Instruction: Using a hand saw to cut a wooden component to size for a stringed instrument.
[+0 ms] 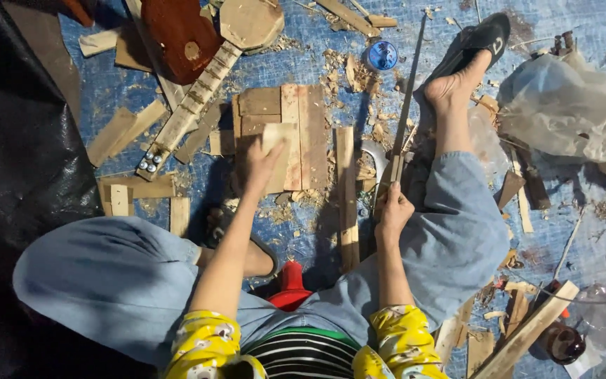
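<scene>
Place: informal woodworking workshop, floor-level.
Floor cover: blue tarpaulin (pixel 583 231) strewn with wood shavings (pixel 348 70) and offcuts.
Stock: cut wooden slats (pixel 345 196), small boards (pixel 296 116).
Work in progress: unfinished stringed-instrument neck (pixel 191 105) with tuning pegs, beside a red-brown instrument body (pixel 177 31).

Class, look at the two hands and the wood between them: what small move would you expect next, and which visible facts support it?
Probably the right hand brings its long blade over to the small pale wood piece. The left hand already steadies that piece on the stacked boards, while the blade is raised to the side, apart from it, with wood chips around.
</scene>
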